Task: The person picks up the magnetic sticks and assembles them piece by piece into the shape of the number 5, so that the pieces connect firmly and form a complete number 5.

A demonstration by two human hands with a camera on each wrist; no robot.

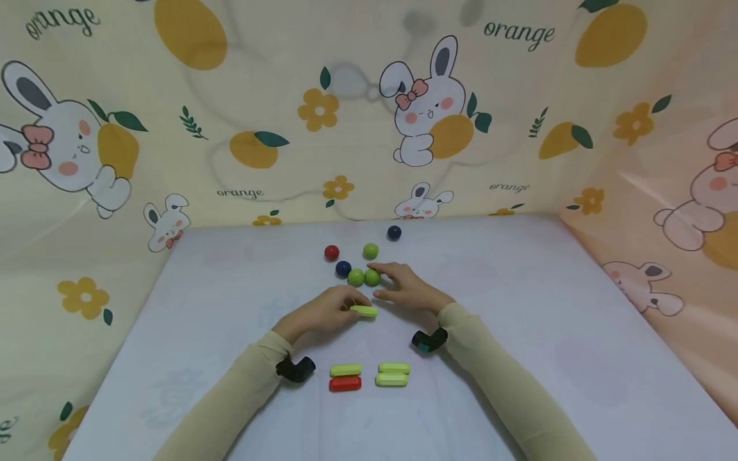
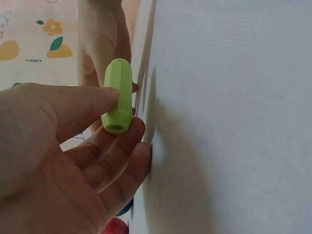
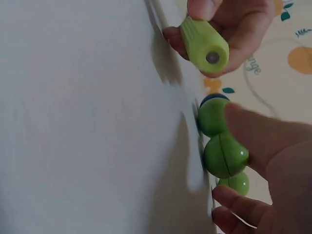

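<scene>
My left hand (image 1: pixel 327 312) pinches a light green magnetic rod (image 2: pixel 118 83) between thumb and fingers, just above the table. A round metal tip (image 3: pixel 212 57) shows at the rod's end in the right wrist view. To the right of it, my right hand (image 1: pixel 412 289) has thumb and fingers spread beside a green ball (image 1: pixel 372 277); whether they touch it I cannot tell. A second green ball (image 1: pixel 355 277) sits against that one, with a dark blue ball (image 1: pixel 343 269) at its left. Behind them lies another green ball (image 1: pixel 371 251).
A red ball (image 1: pixel 331 253) and a dark blue ball (image 1: pixel 394 233) lie farther back on the white table (image 1: pixel 490 282). Nearer, a green rod (image 1: pixel 346 369) lies along a red rod (image 1: pixel 345 383), and right of them two green rods (image 1: pixel 392 380) lie side by side.
</scene>
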